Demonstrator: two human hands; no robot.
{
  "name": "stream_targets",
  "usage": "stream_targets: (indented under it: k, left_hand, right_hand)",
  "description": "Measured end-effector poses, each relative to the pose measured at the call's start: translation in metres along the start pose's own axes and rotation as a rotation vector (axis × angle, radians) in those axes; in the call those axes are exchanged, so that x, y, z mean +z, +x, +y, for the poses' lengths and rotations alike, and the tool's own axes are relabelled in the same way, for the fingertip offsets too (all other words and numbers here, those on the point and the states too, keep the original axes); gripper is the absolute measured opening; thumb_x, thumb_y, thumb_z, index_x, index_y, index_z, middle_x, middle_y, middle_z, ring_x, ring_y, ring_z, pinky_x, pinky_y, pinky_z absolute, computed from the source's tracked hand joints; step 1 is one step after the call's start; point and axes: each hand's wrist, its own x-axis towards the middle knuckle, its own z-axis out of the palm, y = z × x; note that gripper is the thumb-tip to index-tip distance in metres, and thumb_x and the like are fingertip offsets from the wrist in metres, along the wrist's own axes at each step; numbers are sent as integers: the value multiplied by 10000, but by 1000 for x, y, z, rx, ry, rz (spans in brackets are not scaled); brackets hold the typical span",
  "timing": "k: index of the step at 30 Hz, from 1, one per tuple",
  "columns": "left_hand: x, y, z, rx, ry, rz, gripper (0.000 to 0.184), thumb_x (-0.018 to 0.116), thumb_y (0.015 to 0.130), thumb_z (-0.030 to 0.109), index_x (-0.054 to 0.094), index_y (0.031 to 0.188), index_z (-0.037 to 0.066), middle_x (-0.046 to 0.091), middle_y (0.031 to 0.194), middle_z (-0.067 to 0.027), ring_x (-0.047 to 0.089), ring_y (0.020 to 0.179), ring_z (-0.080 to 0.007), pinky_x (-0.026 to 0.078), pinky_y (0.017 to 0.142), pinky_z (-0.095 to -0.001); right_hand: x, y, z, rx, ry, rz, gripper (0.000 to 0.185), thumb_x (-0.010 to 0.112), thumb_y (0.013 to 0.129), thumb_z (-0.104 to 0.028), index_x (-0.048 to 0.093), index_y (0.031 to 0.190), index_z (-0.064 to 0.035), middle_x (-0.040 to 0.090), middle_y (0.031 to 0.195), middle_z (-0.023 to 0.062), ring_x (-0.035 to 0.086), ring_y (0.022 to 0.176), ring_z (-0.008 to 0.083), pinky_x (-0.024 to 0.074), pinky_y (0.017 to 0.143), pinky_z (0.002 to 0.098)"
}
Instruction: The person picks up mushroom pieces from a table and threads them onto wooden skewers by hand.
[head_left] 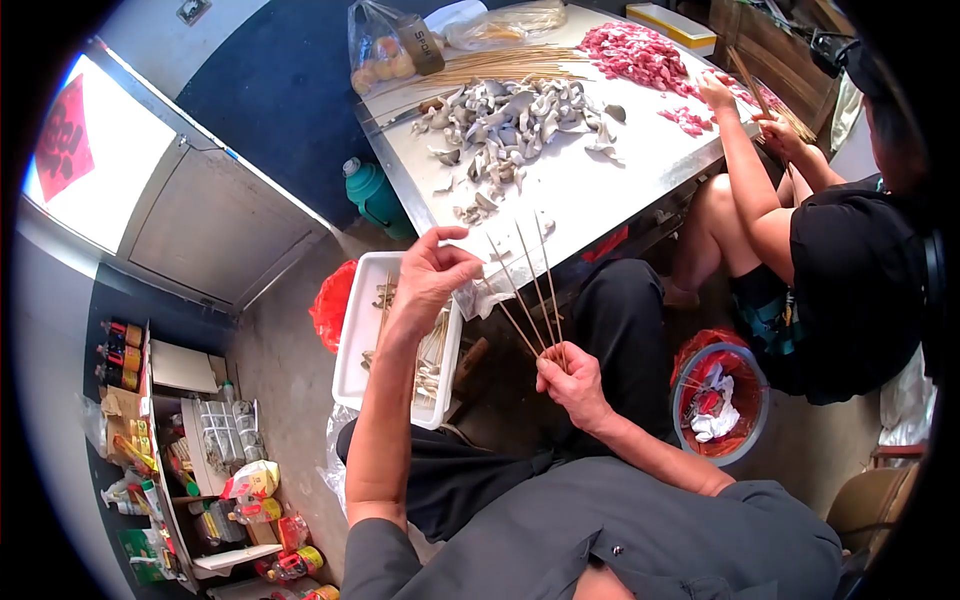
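Note:
My right hand (572,385) is closed around the lower ends of several thin wooden skewers (548,300), which fan out upward toward the table corner. My left hand (435,270) is raised near the table's front corner, left of the skewer tips, with its thumb and index finger apart and nothing visible between them. A pale, partly see-through piece (480,298) hangs below its fingertips; what it is cannot be made out. Grey mushroom pieces (510,125) lie heaped on the white table (620,190). Below my left forearm, a white tray (352,345) holds skewers with mushroom pieces.
At the right, another person (850,240) holds skewers beside red meat pieces (635,55). Loose skewers (500,65) and a bag (385,50) lie at the back. A lined bin (765,400) stands right, a teal jug (370,190) left, crowded shelves (185,450) far left.

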Motion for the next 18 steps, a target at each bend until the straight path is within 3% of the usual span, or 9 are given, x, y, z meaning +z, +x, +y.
stream_targets:
  k: [2,5,8,11,12,14,17,18]
  left_hand:
    - [8,-5,-1,-68,68,-84,433,685,815,14,501,1207,2,661,861,-56,596,767,-78,451,691,-205]
    - [13,0,-1,-29,67,-131,318,684,839,77,561,1124,4,650,806,-32,588,748,-67,452,660,-208]
    - [6,37,-1,80,267,126,166,604,854,137,646,934,-2,668,785,-42,603,715,-88,467,654,-237]
    - [1,86,-6,115,642,344,291,665,775,266,664,850,-15,672,764,-126,639,694,-184,488,661,-299]
    - [0,97,-9,118,639,339,291,665,775,266,664,850,-15,672,764,-126,639,694,-184,488,661,-299]
    - [1,116,-14,147,986,331,341,714,721,312,677,822,-11,663,710,-106,624,652,-169,481,620,-289]
    - [-8,134,-24,111,1089,202,362,721,659,311,686,824,-10,658,709,-131,625,639,-196,488,630,-300]
    - [-10,134,-22,121,1017,178,278,696,657,216,670,812,-12,651,692,-101,622,630,-175,481,595,-301]
  right_hand:
    - [1,0,-3,8,17,4,98,579,919,-113,564,886,-22,581,646,-1,433,505,20,329,462,173]
    - [1,4,-11,-2,58,16,97,577,923,-114,560,887,-26,580,647,-1,427,501,18,327,460,172]
    - [-2,11,-17,-41,69,67,96,575,929,-117,552,890,-32,579,648,3,415,492,13,322,454,167]
    - [-6,14,-18,-33,89,98,96,575,928,-118,555,889,-33,581,646,2,414,488,11,320,449,166]
    - [-7,13,-17,-37,88,103,96,575,928,-118,555,889,-33,581,646,2,414,488,11,320,449,166]
    - [-9,11,-14,-36,72,110,100,575,929,-121,556,887,-32,581,643,1,414,484,11,318,445,165]
    - [-11,8,-11,-24,82,114,103,576,928,-123,555,884,-32,580,639,0,415,484,11,318,444,165]
    - [-13,7,-10,-19,79,119,104,577,928,-124,555,884,-32,579,641,0,413,484,11,317,444,166]
